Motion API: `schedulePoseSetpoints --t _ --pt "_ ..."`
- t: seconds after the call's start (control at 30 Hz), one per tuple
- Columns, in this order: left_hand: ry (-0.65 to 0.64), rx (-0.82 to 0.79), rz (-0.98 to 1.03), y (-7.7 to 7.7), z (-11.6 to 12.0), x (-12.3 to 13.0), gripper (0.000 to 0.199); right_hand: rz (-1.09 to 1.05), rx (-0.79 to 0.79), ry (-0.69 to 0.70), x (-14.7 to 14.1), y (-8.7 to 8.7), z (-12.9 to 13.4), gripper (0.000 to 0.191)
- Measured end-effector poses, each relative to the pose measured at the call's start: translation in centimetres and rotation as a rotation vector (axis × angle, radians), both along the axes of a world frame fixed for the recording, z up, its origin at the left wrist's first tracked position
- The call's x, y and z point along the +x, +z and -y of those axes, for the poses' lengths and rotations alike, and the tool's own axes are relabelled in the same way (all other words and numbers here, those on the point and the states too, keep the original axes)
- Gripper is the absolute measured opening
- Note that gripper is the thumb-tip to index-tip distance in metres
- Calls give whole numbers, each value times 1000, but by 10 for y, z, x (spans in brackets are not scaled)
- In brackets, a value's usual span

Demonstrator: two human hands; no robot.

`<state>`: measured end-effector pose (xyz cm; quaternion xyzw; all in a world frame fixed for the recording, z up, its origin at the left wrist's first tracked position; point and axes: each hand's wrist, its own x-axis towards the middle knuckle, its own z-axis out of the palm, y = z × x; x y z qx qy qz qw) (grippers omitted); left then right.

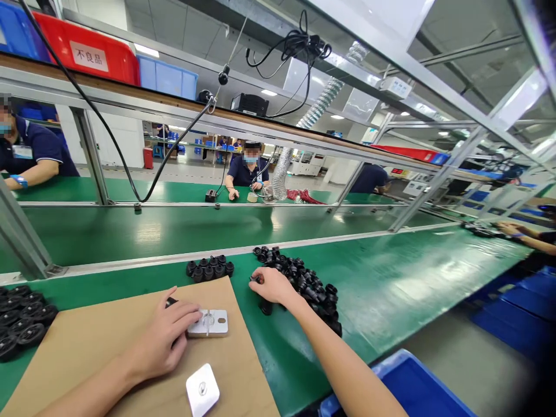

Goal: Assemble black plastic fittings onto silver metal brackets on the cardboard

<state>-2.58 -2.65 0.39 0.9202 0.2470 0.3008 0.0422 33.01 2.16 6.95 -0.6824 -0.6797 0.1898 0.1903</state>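
My left hand (167, 330) rests over the brown cardboard sheet, its fingers curled onto the left end of a silver metal block (219, 323) with a slot and an oval hole. Behind its knuckles a black part (171, 302) partly shows; the hand hides the rest. My right hand (273, 285) pinches a small black round part (255, 280) at the left edge of a heap of black plastic parts (310, 284). One loose black part (266, 307) lies just below that hand. A white square plate (202, 389) with a round centre mark lies on the cardboard (108, 324).
Black parts stand in rows (211, 268) behind the cardboard, and black wheel-like parts (24, 321) lie at far left. A blue bin (417, 385) sits below the green bench (391, 289). Metal frame posts (91, 156) and a hanging cable (117, 156) rise ahead. Other people work beyond.
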Motion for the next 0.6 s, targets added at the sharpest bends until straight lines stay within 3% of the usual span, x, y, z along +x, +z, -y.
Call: schedulePoseSetpoints --t 0.17,0.33,0.6 --pt "31 -106 4 9 3 3 50 -404 0 192 -45 -2 7 46" --pt "59 -237 97 4 2 5 50 -617 -20 281 -79 -18 26 56" --pt "35 -256 113 2 -7 0 61 -448 237 374 -88 -35 39 32"
